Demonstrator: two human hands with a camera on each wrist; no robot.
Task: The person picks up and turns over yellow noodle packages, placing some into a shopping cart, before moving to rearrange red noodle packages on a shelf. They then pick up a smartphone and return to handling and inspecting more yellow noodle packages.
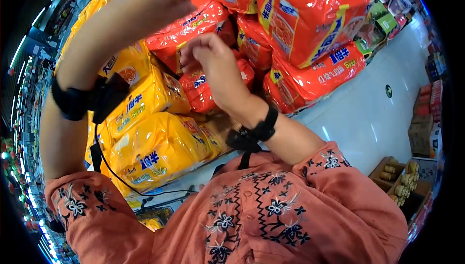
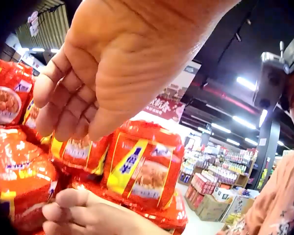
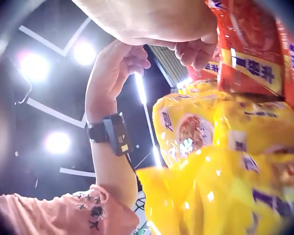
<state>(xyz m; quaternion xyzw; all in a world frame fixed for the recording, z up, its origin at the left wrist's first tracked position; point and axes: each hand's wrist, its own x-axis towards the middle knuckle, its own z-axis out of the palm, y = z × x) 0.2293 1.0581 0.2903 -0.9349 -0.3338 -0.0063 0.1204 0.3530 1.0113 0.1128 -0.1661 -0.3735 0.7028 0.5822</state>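
My left hand [image 1: 162, 5], blurred in the head view, is raised over the pile of red noodle packs [image 1: 213, 19]. In the left wrist view its palm faces the camera with fingers loosely bent, holding nothing. Lower down, my right hand [image 1: 210, 56] is lifted in front of a smaller red noodle pack [image 1: 201, 94], its fingers loosely curled around nothing. The right wrist view has the left hand [image 3: 120, 66] overlapping the right hand [image 3: 161, 24] near the top. Yellow noodle packs [image 1: 150, 150] are stacked below and left of both hands.
Large red noodle packs [image 1: 310, 27] rise at the right of the pile. A white floor [image 1: 353, 114] runs along its right side. Wooden bins with jars [image 1: 404, 184] and stacked cartons [image 1: 421, 135] stand farther right. A black cable [image 1: 118, 177] hangs from the left wrist strap.
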